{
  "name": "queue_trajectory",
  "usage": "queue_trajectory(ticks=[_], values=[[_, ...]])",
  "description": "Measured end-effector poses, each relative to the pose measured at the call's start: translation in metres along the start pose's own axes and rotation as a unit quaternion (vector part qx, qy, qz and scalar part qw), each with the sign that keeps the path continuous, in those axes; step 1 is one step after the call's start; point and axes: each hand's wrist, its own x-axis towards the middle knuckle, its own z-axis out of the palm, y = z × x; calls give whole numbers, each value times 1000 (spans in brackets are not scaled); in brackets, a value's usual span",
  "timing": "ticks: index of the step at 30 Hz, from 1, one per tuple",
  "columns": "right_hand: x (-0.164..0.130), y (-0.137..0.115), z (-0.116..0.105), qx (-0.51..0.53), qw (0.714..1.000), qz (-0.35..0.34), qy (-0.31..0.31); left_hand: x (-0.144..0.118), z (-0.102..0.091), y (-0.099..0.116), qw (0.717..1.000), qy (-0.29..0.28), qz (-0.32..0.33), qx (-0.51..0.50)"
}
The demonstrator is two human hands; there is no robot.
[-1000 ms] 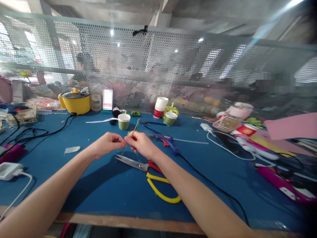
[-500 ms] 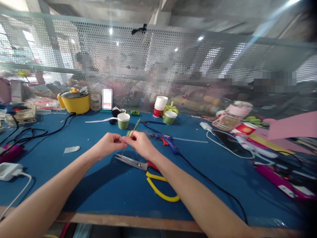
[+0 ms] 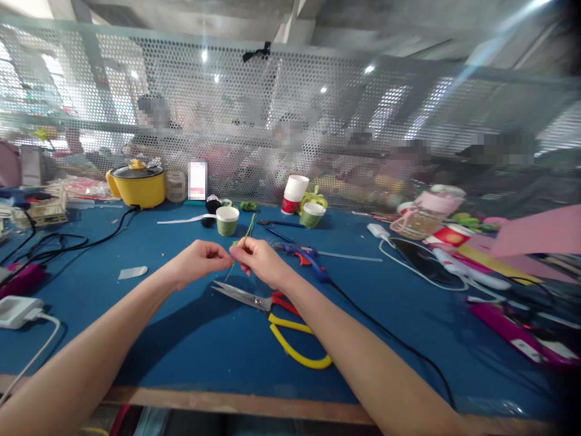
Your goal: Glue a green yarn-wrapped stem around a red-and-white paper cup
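Note:
Over the blue table, my right hand (image 3: 261,260) pinches a thin green strand (image 3: 251,225), which sticks up past its fingers and trails below them. My left hand (image 3: 204,264) is closed, with thumb and fingertips pinched at the strand's lower part, a small gap away from my right fingertips. What lies inside the left pinch is mostly hidden. Below the hands lie large scissors (image 3: 247,297) with red and yellow handles, blades parted and pointing left. A blue glue gun (image 3: 302,254) lies to the right of my right hand. Behind the hands stands a green-wrapped paper cup (image 3: 227,221).
Pliers (image 3: 281,225) lie behind the glue gun, near a second green cup (image 3: 312,215) and stacked paper cups (image 3: 295,194). A yellow pot (image 3: 138,186) stands back left. At right are a phone (image 3: 420,260), cables and a magenta power strip (image 3: 517,333). A perforated screen (image 3: 236,121) closes the back.
My hands have moved slightly apart: the fingertips touched before and now show a gap. The right hand has tilted a little, with the strand still in it. The scissors lie as before.

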Motion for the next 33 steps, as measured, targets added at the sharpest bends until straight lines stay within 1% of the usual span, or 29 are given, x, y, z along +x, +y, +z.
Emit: queue_trajectory(ticks=[4,10,15,17,19,21,22,24,27,30,33], values=[[-1,-1,1,-43,999,-6,20,-1,1,3,1000,16,1,12],[-1,1,2,-99,993,-32,52,-3,5,5,1000,24,-2,9],[0,3,4,-115,989,-37,83,-1,10,4,999,43,-8,-4],[0,2,4,-84,994,-24,58,1,11,1,999,36,-10,-16],[-1,1,4,-16,1000,-13,6,2,10,-2,999,18,-11,-27],[-1,0,2,50,998,-15,-37,2,8,-4,999,4,-13,-35],[-1,0,2,68,997,-17,-46,2,7,-5,999,-1,-13,-35],[-1,0,0,69,996,-16,-46,2,4,-5,999,-10,-12,-33],[0,1,0,40,999,-10,-27,0,2,-1,1000,-19,-1,-12],[0,1,0,11,1000,-4,-12,-2,2,4,1000,-4,13,27],[-1,0,1,-23,1000,0,-1,-3,3,5,999,6,19,44]])
